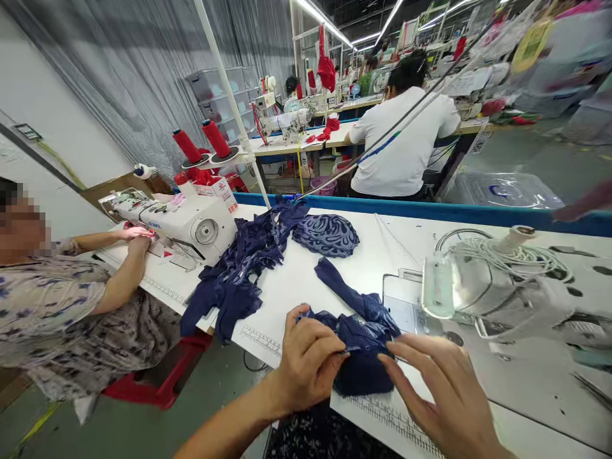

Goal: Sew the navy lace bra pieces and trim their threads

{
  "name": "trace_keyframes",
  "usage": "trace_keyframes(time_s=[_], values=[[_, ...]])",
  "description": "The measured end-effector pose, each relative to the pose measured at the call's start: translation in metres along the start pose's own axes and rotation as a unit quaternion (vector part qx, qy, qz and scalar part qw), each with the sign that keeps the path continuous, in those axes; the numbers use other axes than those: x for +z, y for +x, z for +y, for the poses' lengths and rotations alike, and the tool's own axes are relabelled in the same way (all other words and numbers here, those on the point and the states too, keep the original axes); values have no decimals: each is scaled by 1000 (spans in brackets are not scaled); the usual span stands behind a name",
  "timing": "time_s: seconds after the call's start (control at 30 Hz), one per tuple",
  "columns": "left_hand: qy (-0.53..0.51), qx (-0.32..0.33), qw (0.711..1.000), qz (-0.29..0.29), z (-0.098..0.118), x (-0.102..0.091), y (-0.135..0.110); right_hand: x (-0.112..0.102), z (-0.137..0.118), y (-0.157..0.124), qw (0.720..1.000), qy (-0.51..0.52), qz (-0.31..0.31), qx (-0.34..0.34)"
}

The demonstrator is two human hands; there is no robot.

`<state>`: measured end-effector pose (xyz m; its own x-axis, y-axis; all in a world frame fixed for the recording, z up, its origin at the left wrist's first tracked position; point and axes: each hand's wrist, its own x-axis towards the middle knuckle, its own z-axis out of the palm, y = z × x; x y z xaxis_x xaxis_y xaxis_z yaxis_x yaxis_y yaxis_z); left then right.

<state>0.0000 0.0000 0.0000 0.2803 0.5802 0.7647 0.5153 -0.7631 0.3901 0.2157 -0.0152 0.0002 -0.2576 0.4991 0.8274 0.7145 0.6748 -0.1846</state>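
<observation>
My left hand (310,357) pinches the edge of a navy blue garment piece (366,373), with thumb and fingertips together. On the opposite side my right hand (440,382) grips the same edge between thumb and fingers. Between the two hands a short stretch of the edge runs roughly level. Sheer, shiny parts of the piece bunch up behind my fingers, and a narrow navy strip (337,284) reaches back across the white table (282,287). The sewing machine (502,280) stands just right of the cloth.
A heap of navy pieces (239,255) lies at the left, beside a patterned navy piece (327,234). Another person (62,293) works at a white sewing machine (191,223) on the left. Red thread cones (215,138) stand on a rack. Scissors (593,389) lie far right.
</observation>
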Motion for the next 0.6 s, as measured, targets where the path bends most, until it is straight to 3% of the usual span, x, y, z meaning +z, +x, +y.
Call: trace_keyframes(time_s=[0.1,0.2,0.37,0.6], values=[[-12,-42,999,-4,3,-1,7,6,-7,-7,997,47,-50,26],[-54,-116,991,-37,6,-4,16,17,-6,-11,994,48,-49,88],[-154,-276,944,-101,8,-12,31,32,1,-6,987,74,-37,137],[-205,-330,908,-155,-2,-24,45,37,0,9,955,182,-107,209]])
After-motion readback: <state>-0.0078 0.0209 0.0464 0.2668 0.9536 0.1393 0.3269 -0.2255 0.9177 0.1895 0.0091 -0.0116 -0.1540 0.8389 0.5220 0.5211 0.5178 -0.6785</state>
